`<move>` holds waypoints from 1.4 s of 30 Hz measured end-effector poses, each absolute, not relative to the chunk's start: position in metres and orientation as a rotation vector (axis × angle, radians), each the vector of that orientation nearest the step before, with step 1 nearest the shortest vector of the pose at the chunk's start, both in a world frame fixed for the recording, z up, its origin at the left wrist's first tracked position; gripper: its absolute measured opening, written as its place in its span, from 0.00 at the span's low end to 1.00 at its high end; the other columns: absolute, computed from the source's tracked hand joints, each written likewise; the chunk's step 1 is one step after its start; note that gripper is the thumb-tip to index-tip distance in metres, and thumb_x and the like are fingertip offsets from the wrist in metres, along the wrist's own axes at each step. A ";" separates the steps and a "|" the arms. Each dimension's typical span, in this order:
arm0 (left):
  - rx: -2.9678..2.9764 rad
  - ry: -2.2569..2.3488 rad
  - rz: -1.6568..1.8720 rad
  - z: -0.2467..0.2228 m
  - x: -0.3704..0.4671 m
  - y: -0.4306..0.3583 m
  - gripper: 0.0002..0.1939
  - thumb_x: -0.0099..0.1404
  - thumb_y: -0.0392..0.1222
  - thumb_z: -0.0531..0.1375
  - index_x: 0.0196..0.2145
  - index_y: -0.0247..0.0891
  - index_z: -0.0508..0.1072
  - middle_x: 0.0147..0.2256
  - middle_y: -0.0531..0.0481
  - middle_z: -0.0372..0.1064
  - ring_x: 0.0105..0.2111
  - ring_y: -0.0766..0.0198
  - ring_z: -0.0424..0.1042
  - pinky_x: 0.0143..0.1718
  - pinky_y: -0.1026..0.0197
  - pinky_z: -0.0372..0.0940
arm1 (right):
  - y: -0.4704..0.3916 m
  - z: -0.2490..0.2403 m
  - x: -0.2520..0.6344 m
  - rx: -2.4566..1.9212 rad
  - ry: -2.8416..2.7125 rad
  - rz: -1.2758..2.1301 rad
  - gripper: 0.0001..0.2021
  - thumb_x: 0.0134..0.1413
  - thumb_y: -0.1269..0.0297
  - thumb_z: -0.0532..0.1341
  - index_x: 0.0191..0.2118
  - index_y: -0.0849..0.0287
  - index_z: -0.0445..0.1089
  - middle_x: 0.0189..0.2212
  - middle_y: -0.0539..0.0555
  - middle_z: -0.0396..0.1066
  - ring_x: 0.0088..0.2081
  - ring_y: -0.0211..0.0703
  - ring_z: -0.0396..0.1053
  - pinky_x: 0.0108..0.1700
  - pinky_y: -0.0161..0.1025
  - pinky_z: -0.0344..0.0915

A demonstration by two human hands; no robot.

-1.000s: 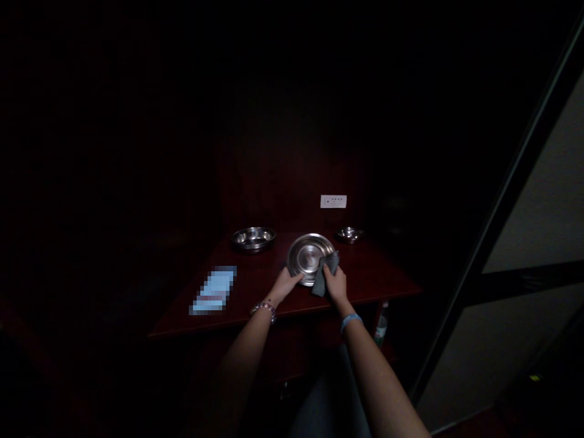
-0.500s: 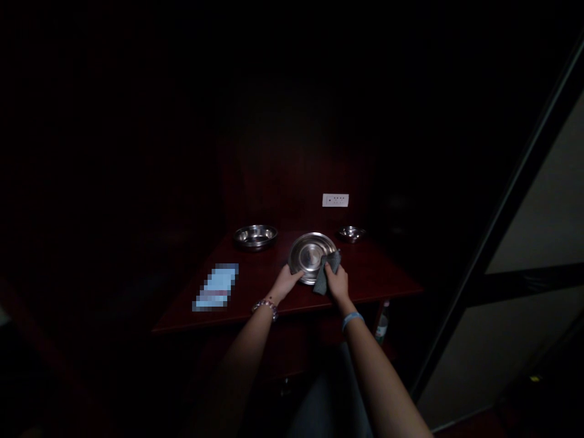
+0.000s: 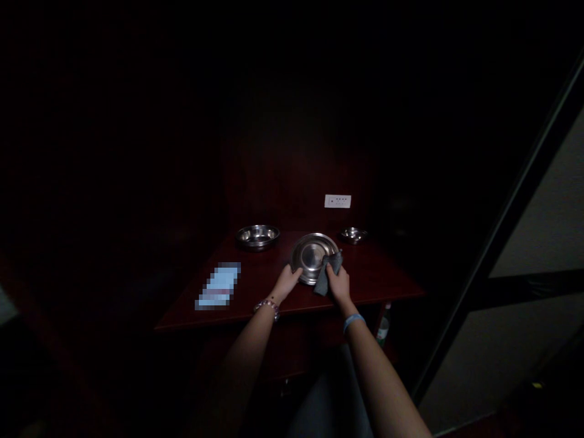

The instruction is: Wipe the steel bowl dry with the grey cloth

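Observation:
A round steel plate (image 3: pixel 312 257) with a raised rim is tilted toward me above the front of the dark red desk (image 3: pixel 255 286). My left hand (image 3: pixel 287 281) grips its lower left rim, thumb on the inner face and fingers out of sight behind. A grey cloth (image 3: pixel 322 282) lies over the plate's right edge. My right hand (image 3: pixel 338 283) is closed on this cloth and presses it against the rim. Part of the cloth hangs below the plate.
Behind to the left sits a wide steel bowl (image 3: pixel 258 237); a smaller steel bowl (image 3: pixel 353 235) is at the back right. A pixelated bluish flat item (image 3: pixel 218 286) lies left. A wall socket (image 3: pixel 337 201) is behind. Under the desk's right side stands a bottle (image 3: pixel 384 325).
The whole view has shifted very slightly. Both hands keep their hold on the plate and the cloth, with hardly any visible movement.

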State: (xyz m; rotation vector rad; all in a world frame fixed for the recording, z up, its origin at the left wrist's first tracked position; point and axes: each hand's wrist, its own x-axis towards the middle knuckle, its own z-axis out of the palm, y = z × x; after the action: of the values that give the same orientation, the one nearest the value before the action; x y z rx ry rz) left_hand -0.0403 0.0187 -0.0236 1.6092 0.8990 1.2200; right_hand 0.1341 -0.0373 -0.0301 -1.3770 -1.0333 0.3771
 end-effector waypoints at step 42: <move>1.568 0.913 1.250 -0.023 -0.039 0.017 0.20 0.59 0.49 0.65 0.45 0.33 0.75 0.43 0.39 0.78 0.44 0.51 0.77 0.44 0.53 0.72 | -0.032 -0.035 0.138 -1.396 -1.045 0.353 0.19 0.60 0.52 0.59 0.43 0.62 0.78 0.40 0.61 0.81 0.40 0.52 0.79 0.42 0.39 0.70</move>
State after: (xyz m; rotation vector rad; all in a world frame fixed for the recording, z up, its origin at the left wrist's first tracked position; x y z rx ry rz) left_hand -0.0387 0.0173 -0.0228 1.5685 0.9132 1.2499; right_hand 0.1377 -0.0322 -0.0348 -1.3964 -1.0454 0.3533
